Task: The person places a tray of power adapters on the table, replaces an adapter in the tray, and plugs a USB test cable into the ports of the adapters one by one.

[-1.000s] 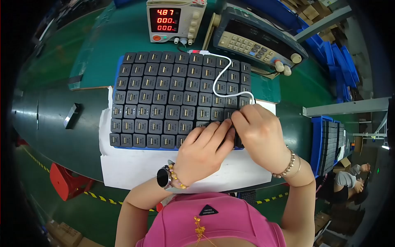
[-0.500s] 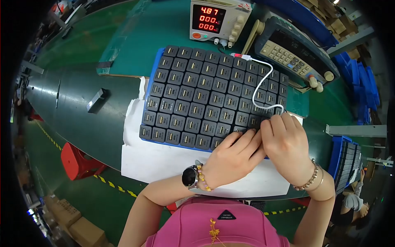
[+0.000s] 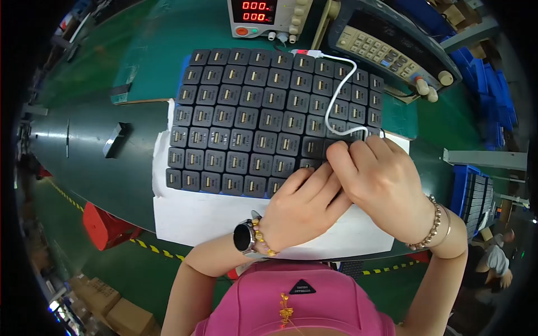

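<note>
Rows of black USB adapter blocks (image 3: 246, 117) stand packed on a blue tray (image 3: 183, 77), their ports facing up. A white cable (image 3: 328, 117) runs from a plug (image 3: 308, 53) at the tray's back edge down to my right hand (image 3: 384, 182). That hand has its fingers bent and pinched around the cable's near end, over the front right blocks; the tip is hidden. My left hand (image 3: 302, 207) rests beside it with its fingertips on the front blocks, touching the right hand. Whether its fingers grip a block cannot be seen.
A power supply (image 3: 268, 19) with red digits and a bench meter (image 3: 386, 50) stand behind the tray. White paper (image 3: 196, 215) lies beneath. A small metal piece (image 3: 116, 140) is at left, a red stool (image 3: 103, 225) below. Another person (image 3: 496, 260) is at far right.
The camera view has shifted. My right hand has moved slightly leftward over the blocks, closer above my left fingers. The cable still runs into it.
</note>
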`<state>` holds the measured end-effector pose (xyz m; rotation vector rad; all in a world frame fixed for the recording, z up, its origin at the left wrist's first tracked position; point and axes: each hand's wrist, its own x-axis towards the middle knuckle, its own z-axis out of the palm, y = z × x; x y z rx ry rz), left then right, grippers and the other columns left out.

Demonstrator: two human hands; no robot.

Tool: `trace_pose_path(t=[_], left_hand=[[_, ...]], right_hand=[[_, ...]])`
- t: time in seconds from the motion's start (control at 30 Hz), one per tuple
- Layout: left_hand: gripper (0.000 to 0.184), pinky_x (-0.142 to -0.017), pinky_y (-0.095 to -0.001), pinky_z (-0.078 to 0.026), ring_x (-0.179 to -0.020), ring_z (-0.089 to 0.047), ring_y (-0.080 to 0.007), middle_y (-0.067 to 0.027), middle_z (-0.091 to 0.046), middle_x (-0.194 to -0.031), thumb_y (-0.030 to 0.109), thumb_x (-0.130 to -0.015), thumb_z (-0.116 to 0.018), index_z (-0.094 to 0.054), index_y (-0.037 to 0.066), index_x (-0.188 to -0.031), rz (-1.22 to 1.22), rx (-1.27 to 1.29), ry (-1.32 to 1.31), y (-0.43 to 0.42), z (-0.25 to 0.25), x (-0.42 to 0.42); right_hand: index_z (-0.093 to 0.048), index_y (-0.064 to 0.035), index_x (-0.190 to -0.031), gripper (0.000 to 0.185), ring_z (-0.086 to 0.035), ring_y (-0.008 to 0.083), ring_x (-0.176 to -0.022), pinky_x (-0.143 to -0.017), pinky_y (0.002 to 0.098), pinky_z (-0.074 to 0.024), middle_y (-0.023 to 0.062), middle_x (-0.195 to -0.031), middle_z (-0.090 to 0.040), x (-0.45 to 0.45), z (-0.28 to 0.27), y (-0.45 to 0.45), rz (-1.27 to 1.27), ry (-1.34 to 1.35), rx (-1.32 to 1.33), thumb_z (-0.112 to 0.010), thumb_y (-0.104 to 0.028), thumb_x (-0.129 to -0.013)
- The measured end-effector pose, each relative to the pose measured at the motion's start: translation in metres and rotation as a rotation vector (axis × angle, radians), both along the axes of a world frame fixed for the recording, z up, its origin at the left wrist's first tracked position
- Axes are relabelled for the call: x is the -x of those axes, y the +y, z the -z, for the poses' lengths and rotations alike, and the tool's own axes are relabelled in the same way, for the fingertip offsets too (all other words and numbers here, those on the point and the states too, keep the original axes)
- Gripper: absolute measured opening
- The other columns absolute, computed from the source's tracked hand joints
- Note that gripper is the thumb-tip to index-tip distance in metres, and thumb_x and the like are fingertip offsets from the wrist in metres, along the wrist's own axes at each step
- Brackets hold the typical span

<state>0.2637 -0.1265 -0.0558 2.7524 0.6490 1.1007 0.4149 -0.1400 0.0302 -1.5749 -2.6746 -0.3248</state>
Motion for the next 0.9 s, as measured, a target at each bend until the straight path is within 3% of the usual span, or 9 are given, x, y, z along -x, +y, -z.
trace_pose_path(t=[0.07, 0.17, 0.33, 0.47, 0.57, 0.77, 0.9], left_hand=[[0.019, -0.078, -0.0301, -0.044, -0.097, -0.058, -0.0197, -0.0052, -0.062, -0.102, 0.019, -0.080, -0.060, -0.065, 0.011, -0.096, 0.007, -0.007, -0.006, 0.000, 0.001, 0.000], [0.017, -0.076, -0.0336, -0.046, -0.084, -0.059, -0.0213, -0.0060, -0.064, -0.090, 0.016, -0.069, -0.066, -0.067, 0.011, -0.085, 0.015, -0.011, -0.080, 0.002, -0.002, -0.003], [0.024, -0.080, -0.0330, -0.044, -0.094, -0.059, -0.0203, -0.0059, -0.063, -0.102, 0.023, -0.073, -0.067, -0.066, 0.011, -0.093, -0.004, 0.017, -0.031, 0.000, -0.004, -0.002], [0.031, -0.081, -0.0319, -0.043, -0.100, -0.057, -0.0189, -0.0050, -0.061, -0.114, 0.025, -0.073, -0.067, -0.065, 0.010, -0.101, -0.004, 0.028, 0.005, 0.000, -0.004, -0.002], [0.035, -0.081, -0.0320, -0.043, -0.099, -0.058, -0.0187, -0.0047, -0.061, -0.117, 0.027, -0.072, -0.068, -0.065, 0.010, -0.102, -0.001, 0.019, 0.008, 0.000, -0.005, -0.002], [0.036, -0.079, -0.0324, -0.043, -0.098, -0.058, -0.0192, -0.0043, -0.061, -0.118, 0.029, -0.070, -0.068, -0.065, 0.010, -0.101, -0.016, -0.006, 0.039, 0.000, -0.006, -0.004], [0.039, -0.079, -0.0335, -0.043, -0.098, -0.058, -0.0201, -0.0050, -0.062, -0.118, 0.030, -0.068, -0.071, -0.066, 0.011, -0.102, -0.009, 0.009, 0.056, -0.001, -0.006, -0.004]], right_hand=[[-0.051, -0.0053, -0.080, 0.022, -0.051, 0.0165, -0.058, -0.051, 0.0283, -0.0427, 0.0023, -0.062, -0.047, 0.004, 0.002, 0.002, 0.011, -0.028, -0.005, -0.064, -0.011, -0.063], [-0.051, -0.0056, -0.079, 0.023, -0.052, 0.0168, -0.058, -0.051, 0.0285, -0.0436, 0.0026, -0.062, -0.047, 0.006, 0.002, 0.003, 0.024, -0.023, 0.006, -0.065, -0.010, -0.062], [-0.054, -0.0042, -0.083, 0.025, -0.057, 0.0209, -0.061, -0.056, 0.0314, -0.0484, 0.0064, -0.070, -0.056, -0.005, -0.007, 0.001, 0.004, 0.166, 0.052, -0.066, -0.008, -0.061], [-0.062, -0.0039, -0.091, 0.026, -0.065, 0.0256, -0.074, -0.064, 0.0337, -0.0526, 0.0114, -0.092, -0.066, -0.012, 0.001, -0.030, 0.181, 0.493, -0.357, -0.071, 0.000, -0.066], [-0.063, -0.0013, -0.091, 0.021, -0.064, 0.0286, -0.076, -0.067, 0.0330, -0.0518, 0.0109, -0.091, -0.065, -0.017, 0.012, -0.041, 0.444, 0.738, -0.205, -0.069, 0.004, -0.072], [-0.065, -0.0012, -0.101, 0.026, -0.065, 0.0265, -0.081, -0.071, 0.0314, -0.0512, 0.0127, -0.090, -0.066, -0.021, 0.028, -0.027, 0.457, 0.948, -0.222, -0.064, 0.007, -0.076], [-0.066, -0.0013, -0.099, 0.023, -0.066, 0.0233, -0.082, -0.071, 0.0295, -0.0509, 0.0121, -0.090, -0.067, -0.029, 0.027, -0.028, 0.505, 1.064, -0.266, -0.063, 0.007, -0.077]])
